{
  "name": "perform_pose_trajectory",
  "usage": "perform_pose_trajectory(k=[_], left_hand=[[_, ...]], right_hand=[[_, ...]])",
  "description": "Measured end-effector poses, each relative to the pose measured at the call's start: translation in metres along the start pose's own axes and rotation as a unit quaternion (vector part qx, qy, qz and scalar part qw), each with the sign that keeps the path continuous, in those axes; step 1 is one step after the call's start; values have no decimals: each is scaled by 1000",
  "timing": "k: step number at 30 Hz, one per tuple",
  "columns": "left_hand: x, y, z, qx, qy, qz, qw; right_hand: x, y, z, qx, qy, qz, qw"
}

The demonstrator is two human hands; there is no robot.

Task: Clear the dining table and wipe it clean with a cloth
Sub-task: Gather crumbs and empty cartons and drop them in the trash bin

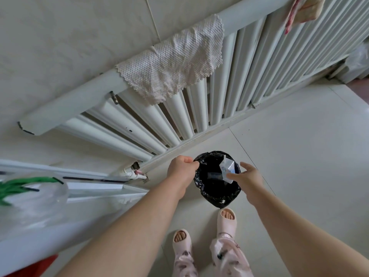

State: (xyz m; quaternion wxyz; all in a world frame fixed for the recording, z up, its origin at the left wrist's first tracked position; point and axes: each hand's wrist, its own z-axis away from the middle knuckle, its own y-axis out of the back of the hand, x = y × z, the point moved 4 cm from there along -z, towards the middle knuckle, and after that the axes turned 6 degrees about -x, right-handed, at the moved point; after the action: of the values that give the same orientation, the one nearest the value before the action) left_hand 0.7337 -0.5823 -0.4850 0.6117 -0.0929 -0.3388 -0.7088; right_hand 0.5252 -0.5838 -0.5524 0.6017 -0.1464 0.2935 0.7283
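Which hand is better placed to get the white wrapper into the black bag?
Right. The right hand has the white wrapper at its fingertips, over the open black bag; the left hand is busy gripping the bag's rim.
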Motion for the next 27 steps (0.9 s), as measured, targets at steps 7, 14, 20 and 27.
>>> perform_pose_trajectory(k=[7, 14, 20, 27], left_hand=[[13, -8, 8, -12, -12, 10, 1000], [16, -19, 16, -32, -8, 8, 999], [12, -23, 15, -32, 2, 12, 999], [0, -21, 11, -15, 28, 20, 999]], right_hand=[[16, 20, 5, -22, -73, -189, 979], [24, 18, 18, -159, -112, -454, 870], [24, 10, 10, -140, -129, -432, 882], [6, -9, -7, -136, -153, -413, 888]])
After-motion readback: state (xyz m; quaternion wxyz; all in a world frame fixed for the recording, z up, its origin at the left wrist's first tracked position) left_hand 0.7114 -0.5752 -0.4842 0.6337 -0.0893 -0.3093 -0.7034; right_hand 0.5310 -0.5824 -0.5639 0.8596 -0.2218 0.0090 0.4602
